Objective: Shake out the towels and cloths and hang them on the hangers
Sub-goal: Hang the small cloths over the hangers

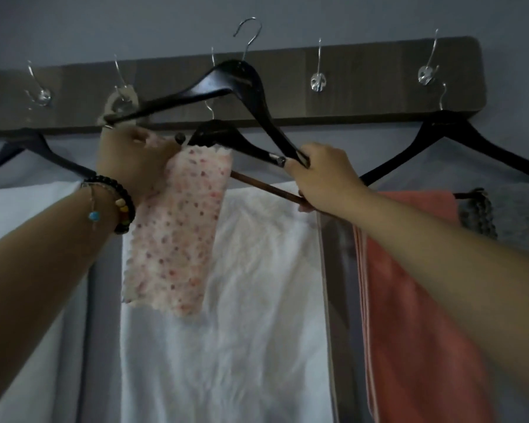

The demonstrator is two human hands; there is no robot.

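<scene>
Nearest are two raised forearms, the left one ringed with a dark beaded bracelet (121,206); the left hand (132,160) has its fingers curled round one end of a black hanger (226,83), pinching the top of a pink spotted cloth (177,227) against it, and the cloth hangs down from that grip over the hanger's brown bar (263,186); the right hand (321,175) grips the hanger's other end, fingers closed about the black arm and the bar; the hanger is tilted, its wire hook free in the air, off the rack. Behind hangs a white towel (242,315) on a second black hanger (223,135); to the right a coral towel (409,300) hangs on another hanger (458,126); farthest back, a dark wooden hook rack (364,87) on the grey wall.
</scene>
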